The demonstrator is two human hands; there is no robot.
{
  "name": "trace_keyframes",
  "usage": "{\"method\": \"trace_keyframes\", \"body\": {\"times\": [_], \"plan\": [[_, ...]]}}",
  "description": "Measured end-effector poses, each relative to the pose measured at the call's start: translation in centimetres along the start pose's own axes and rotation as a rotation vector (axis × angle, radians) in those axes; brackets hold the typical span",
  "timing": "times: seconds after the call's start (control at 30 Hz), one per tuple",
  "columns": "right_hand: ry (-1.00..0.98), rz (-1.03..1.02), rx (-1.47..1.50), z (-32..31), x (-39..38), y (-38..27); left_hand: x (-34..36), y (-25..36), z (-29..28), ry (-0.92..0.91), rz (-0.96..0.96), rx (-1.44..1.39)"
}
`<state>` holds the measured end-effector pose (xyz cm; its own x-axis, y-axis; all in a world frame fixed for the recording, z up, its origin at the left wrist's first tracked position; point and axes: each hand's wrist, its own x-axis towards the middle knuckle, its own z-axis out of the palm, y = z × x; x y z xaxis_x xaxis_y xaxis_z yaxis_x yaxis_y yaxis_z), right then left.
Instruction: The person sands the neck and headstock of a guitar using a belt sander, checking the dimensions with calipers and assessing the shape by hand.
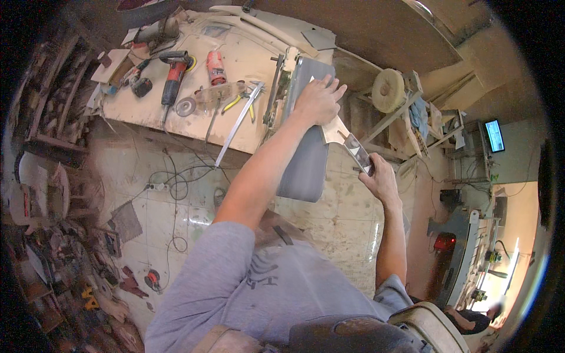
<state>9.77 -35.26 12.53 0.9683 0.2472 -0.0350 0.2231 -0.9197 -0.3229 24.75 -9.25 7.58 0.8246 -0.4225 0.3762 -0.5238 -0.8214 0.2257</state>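
Observation:
My left hand (319, 103) lies over a flat, pale piece shaped like a wide blade (334, 130), its fingers stretched out and spread. Beneath that hand is the dark grey belt of a belt sander (303, 170), and the piece lies against its upper right side. From the piece a narrow, shiny grey handle-like part (356, 150) runs down to the right. My right hand (379, 176) is closed round the end of this part. The tip under my left palm is mostly hidden, so I cannot tell its full outline.
On the workbench (241, 138) left of the sander lie an angle grinder (173, 79), a caliper (238, 123), yellow-handled pliers (236, 101) and a red bottle-like object (216, 67). A round pale wheel (388, 90) stands at right. Cables (176, 176) trail over the floor. Another person (471, 319) is at far right.

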Motion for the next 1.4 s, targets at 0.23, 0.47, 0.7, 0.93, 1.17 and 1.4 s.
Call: {"method": "trace_keyframes", "body": {"times": [0.23, 0.47, 0.7, 0.93, 1.17, 1.4], "plan": [[-0.016, -0.036, -0.045, 0.0, -0.2, 1.7, 0.3, -0.1, 0.4, -0.036, 0.004, 0.002], [-0.011, -0.081, -0.105, 0.2, 1.9, 1.1, -0.7, -1.6, -0.6, -0.015, -0.058, 0.05], [0.089, -0.078, -0.17, 1.3, 2.4, 1.3, -0.8, -1.4, -0.4, 0.017, -0.072, 0.063], [0.102, -0.052, -0.251, 1.5, 2.7, 2.3, -0.4, -0.6, -0.3, 0.071, -0.044, 0.075], [0.154, -0.067, -0.326, 2.3, 3.2, 1.6, -0.5, -1.8, -0.4, 0.061, -0.051, 0.126], [0.212, -0.095, -0.273, 2.7, 2.8, 1.1, -0.4, -1.9, -1.3, -0.014, -0.061, 0.125]]}}
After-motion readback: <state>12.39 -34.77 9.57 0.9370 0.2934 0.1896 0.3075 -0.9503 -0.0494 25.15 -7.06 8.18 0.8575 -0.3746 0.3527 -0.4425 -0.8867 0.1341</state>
